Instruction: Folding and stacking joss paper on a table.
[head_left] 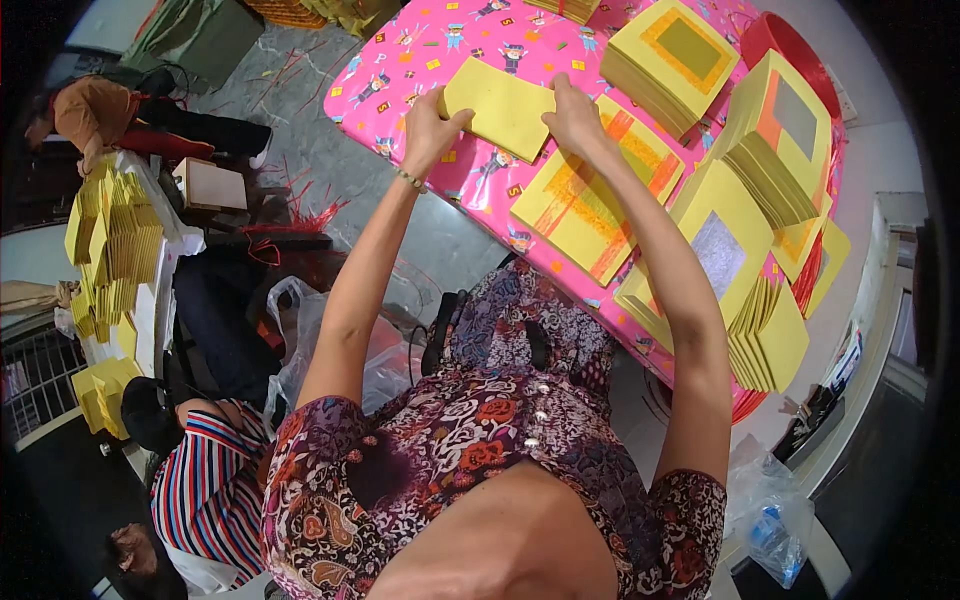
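Note:
A yellow folded paper (500, 108) lies at the left part of the table, its plain side up. My left hand (432, 132) grips its left end, thumb along the near edge. At the right end, my right hand (577, 118) pinches the paper between thumb and fingers. Just below my right forearm sits a yellow paper sheet or stack (570, 210) with orange stripes and a gold patch. I cannot make out how many layers are between my hands.
The table has a pink patterned cover (475, 190). Tall yellow paper stacks (672, 60) (775, 140) stand at right, near a red basin (790, 55). Folded yellow papers (765, 335) fan out at the near right. Two people work at left beside more yellow papers (120, 240).

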